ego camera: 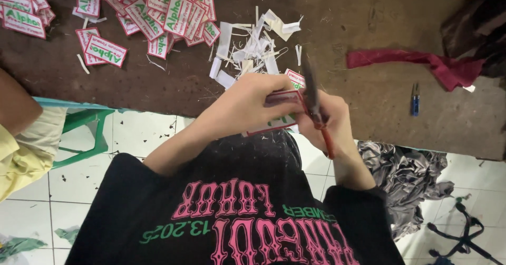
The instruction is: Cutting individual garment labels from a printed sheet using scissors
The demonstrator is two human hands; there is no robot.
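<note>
Far left, a bare arm and yellow sleeve (18, 138) of another person, cut off by the frame edge. On the brown table (369, 22), far left to centre: a pile of labels (153, 12), white with red borders and green print. Right of it, white scraps (253, 46).

Centre, at the near table edge: left hand (247, 104) closed on a label strip (282, 118), thumb side on top. The strip's long axis runs left-right, into the right hand. Right hand (329, 122) closed around scissors (315, 104) with red handles; blades point far, crossing the strip at its right end (blade gap too blurred to read). The left hand covers most of the strip.

Right: red cloth (421, 62), a small blue clipper (415, 102). Below the table edge, grey cloth (406, 175) on tile.
</note>
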